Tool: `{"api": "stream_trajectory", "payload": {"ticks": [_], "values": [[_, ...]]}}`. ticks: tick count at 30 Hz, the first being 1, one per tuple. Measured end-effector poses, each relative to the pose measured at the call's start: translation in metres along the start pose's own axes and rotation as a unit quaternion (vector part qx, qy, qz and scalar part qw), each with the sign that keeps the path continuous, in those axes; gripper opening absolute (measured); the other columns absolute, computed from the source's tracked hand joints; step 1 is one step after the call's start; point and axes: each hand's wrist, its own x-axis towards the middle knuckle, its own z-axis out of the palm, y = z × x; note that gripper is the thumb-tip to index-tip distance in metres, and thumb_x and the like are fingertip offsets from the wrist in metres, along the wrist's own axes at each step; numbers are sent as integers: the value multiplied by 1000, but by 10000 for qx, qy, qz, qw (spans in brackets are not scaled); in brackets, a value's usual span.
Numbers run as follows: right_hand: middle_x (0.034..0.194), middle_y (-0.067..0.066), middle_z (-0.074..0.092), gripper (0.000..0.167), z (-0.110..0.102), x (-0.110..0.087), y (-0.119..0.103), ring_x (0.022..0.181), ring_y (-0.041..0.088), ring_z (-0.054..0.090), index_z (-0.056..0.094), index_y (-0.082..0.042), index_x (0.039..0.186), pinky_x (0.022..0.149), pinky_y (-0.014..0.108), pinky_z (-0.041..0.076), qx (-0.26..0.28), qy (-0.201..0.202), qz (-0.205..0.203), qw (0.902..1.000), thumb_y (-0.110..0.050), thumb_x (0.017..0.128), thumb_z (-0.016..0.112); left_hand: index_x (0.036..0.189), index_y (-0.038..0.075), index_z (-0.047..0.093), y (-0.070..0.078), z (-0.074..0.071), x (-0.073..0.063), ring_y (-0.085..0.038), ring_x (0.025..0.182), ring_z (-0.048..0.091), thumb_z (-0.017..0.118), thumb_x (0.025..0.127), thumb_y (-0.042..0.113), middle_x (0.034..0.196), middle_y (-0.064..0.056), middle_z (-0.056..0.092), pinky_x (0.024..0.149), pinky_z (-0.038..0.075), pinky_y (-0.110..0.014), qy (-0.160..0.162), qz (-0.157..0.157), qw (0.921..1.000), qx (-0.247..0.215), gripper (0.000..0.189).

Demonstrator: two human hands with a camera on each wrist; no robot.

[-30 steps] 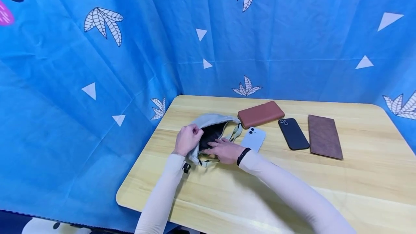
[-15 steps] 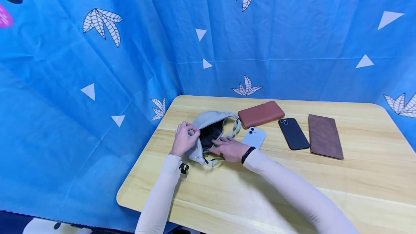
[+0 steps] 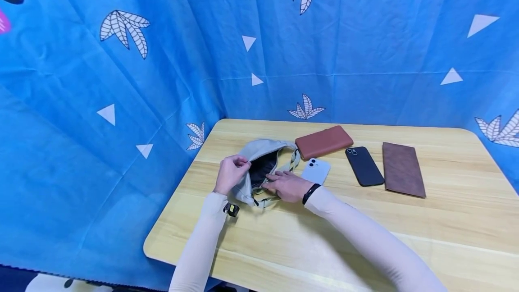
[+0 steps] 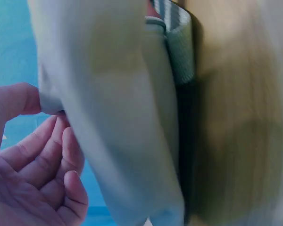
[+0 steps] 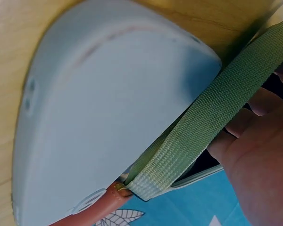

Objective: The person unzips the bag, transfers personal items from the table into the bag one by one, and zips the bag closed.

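Observation:
A pale grey waist bag (image 3: pixel 261 148) lies on the table with its zip opening spread, showing a dark lining. My left hand (image 3: pixel 231 174) pinches the left edge of that opening; in the left wrist view, thumb and fingertips grip a fold of the bag's fabric (image 4: pixel 118 108). At the opposite edge, my right hand (image 3: pixel 289 187) holds the rim, its fingertips reaching into the opening. The right wrist view shows its fingers (image 5: pixel 240 122) bent behind the green strap (image 5: pixel 226 101); their tips are hidden. A white phone (image 3: pixel 316 171) lies just beyond the right hand.
A reddish-brown wallet (image 3: pixel 324 142) lies behind the white phone, close to the bag. Farther right are a black phone (image 3: pixel 364 166) and a flat dark brown wallet or folder (image 3: pixel 403 169). The wooden table (image 3: pixel 454 220) meets a blue patterned curtain (image 3: pixel 365 48) at the back and left.
The bag's opening has been drawn a little wider, and its near end has shifted slightly right with the right hand. Both hands stay on the bag; the phones and wallets have not moved.

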Motion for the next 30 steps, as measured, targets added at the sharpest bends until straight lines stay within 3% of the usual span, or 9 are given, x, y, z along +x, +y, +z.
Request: {"api": "stream_trajectory", "payload": {"ticks": [4,9,13,18,26,30], "values": [[166,14,39,49,0,-2,2,152,43,38,51,-25,153,125,58,29,93,98,-73,9999,-13,106,49,95,8,80,1,0,0,-16,80,71,79,87,20,89,-9,79,73,53,-24,33,-261,9996,-62,15],[160,18,47,46,1,-5,4,149,45,42,55,-19,150,123,60,30,179,345,-263,9989,-11,105,52,94,11,82,4,-1,0,-17,81,73,80,87,23,89,-7,80,77,53,-28,91,-358,9993,31,14],[155,19,52,45,2,-7,6,145,45,46,58,-16,147,121,61,34,228,564,-382,9974,-9,103,54,92,16,83,6,-1,-1,-19,86,74,81,85,27,89,-3,81,91,52,-40,168,-416,9986,281,13],[149,18,58,43,3,-10,8,142,45,49,62,-14,143,119,62,36,270,912,-452,9944,-6,102,54,91,19,83,8,0,-1,-22,91,75,80,85,29,89,-2,81,109,40,-49,188,-396,9983,393,13],[143,24,61,39,0,-22,11,141,48,49,64,-4,138,120,64,33,769,1666,-512,9817,-4,100,56,89,17,83,4,5,-2,-23,87,74,80,83,28,85,-3,81,104,44,-43,252,-259,9990,277,12],[143,24,61,37,-4,-38,18,138,42,54,65,-1,136,118,57,39,1129,2160,-132,9697,-9,100,62,88,18,83,3,8,-1,-22,86,74,79,83,29,84,-2,81,95,50,-41,301,-248,9986,356,13]]}}
